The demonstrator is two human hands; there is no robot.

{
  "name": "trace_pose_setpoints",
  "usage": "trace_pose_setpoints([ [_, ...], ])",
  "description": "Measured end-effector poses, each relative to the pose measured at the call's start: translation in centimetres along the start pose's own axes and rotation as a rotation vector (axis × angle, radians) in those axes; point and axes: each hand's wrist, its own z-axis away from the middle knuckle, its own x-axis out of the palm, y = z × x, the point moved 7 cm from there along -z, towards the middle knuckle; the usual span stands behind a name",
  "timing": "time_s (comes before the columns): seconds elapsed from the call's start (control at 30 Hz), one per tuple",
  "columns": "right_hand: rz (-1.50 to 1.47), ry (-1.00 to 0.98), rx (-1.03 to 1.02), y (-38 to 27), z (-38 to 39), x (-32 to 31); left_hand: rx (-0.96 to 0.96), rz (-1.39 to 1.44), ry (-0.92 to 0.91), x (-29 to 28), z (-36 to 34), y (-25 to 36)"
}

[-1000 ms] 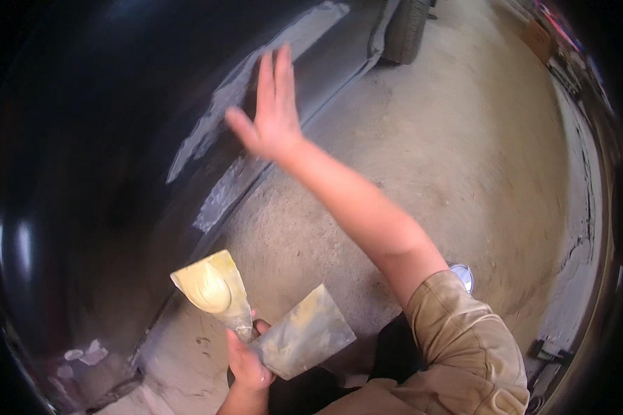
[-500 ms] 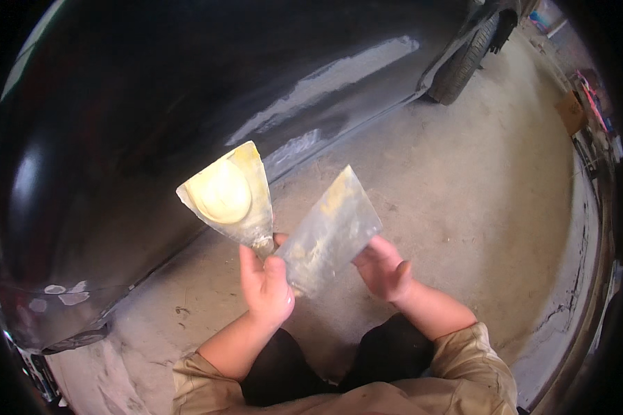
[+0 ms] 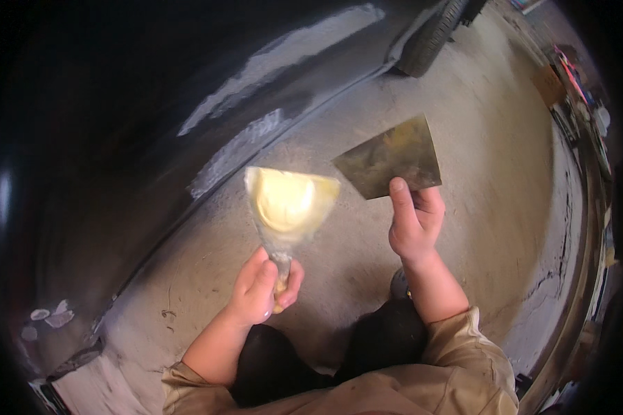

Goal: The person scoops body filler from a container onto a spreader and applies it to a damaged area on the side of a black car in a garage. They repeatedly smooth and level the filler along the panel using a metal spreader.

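My left hand (image 3: 259, 287) is closed around the handle of a wide putty knife (image 3: 262, 221). A smooth pale-yellow mound of filler (image 3: 285, 200) covers much of its blade. To the right, my right hand (image 3: 419, 218) pinches a flat four-sided metal spreader (image 3: 387, 162) by its near edge, thumb on top. Dull yellowish smears show on the spreader's face. The two tools are apart, with a narrow gap between them. Beyond them stands a black car body panel (image 3: 118, 124) with a long grey sanded patch (image 3: 284, 62) and a shorter scuffed patch (image 3: 239, 145) under it.
A car tyre (image 3: 429, 41) rests on the concrete floor (image 3: 491, 228) at the far right end of the panel. Along the right side lie a cardboard box (image 3: 548, 84) and assorted clutter. Small pale spots (image 3: 52, 315) mark the panel at lower left.
The spreader has moved from beside my left hand to the right, now gripped and turned in my right hand. The putty knife has swung rightward. The view has shifted against the car.
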Motion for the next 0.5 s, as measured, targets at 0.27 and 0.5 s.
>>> trace_pose_setpoints([
  [0.27, 0.172, -0.585, -0.092, -0.8, 0.6, -0.2, -0.063, -0.059, -0.163, 0.8, 0.6, -1.4],
  [0.5, -0.364, -0.282, 0.68, 6.5, 4.0, 2.0, 0.169, -0.238, -0.002, 0.1, -0.4, -0.7],
])
